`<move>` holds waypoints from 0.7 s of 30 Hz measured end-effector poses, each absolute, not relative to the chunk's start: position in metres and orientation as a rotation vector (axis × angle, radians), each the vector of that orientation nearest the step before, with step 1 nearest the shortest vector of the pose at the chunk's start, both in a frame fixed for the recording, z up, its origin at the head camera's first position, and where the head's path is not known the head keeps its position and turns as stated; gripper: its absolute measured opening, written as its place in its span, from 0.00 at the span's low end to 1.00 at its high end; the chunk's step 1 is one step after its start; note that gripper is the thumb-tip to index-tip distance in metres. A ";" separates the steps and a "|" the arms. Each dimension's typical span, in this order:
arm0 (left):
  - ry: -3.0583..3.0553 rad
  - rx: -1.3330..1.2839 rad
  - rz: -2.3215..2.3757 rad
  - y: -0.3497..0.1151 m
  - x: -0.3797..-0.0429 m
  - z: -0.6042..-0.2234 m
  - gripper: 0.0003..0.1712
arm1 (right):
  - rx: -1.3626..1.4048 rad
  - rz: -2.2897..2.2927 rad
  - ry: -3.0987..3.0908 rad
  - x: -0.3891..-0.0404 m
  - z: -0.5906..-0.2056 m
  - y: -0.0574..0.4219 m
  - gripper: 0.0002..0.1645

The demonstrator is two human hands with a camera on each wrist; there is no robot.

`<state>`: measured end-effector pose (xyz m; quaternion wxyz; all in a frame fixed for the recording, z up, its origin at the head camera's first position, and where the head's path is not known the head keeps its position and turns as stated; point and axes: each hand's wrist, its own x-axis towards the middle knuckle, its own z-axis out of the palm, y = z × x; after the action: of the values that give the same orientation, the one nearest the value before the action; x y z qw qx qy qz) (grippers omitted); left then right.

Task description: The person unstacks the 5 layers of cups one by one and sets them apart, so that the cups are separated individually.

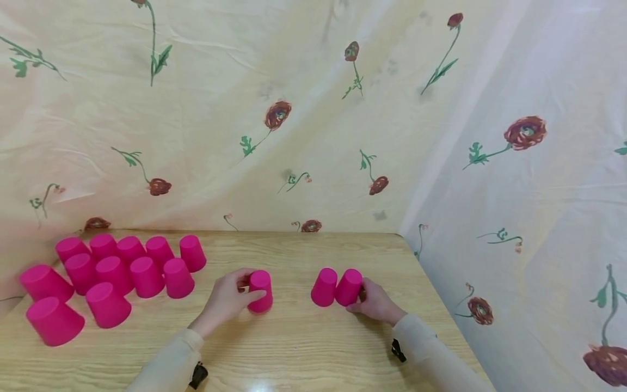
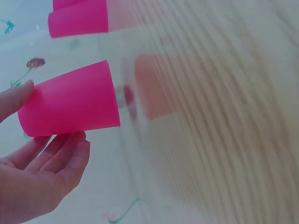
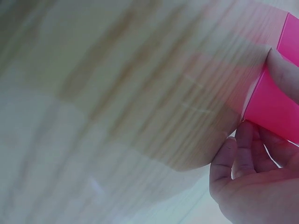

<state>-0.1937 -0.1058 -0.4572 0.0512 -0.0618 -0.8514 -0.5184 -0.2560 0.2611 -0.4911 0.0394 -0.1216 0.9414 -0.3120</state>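
Between the thumb and fingers of my left hand is an upside-down pink cup. In the left wrist view that cup hangs above the wooden table, its rim apart from its reflection. To the right, my right hand grips another upside-down pink cup from its right side. Its thumb and fingers sit low near the rim of the cup in the right wrist view. Close against that cup's left side stands a further pink cup, untouched by either hand.
Several upside-down pink cups stand in rough rows on the left of the wooden table. Behind the table hangs a flower-printed cloth, which continues along the right side. The table's right edge runs beside my right forearm.
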 end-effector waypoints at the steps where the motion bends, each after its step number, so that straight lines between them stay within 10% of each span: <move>1: -2.592 -0.192 -1.567 -0.110 -0.192 -0.457 0.27 | -0.374 -0.958 2.886 -0.256 -0.491 0.261 0.34; 21: -2.699 -0.063 -1.389 -0.207 -0.152 -0.454 0.35 | -0.424 -0.972 2.893 -0.254 -0.489 0.261 0.33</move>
<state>-0.1519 -0.2068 -0.4544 0.0525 -0.0206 -0.8878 -0.4568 -0.2540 0.2609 -0.4893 0.0300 -0.1375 0.9385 -0.3153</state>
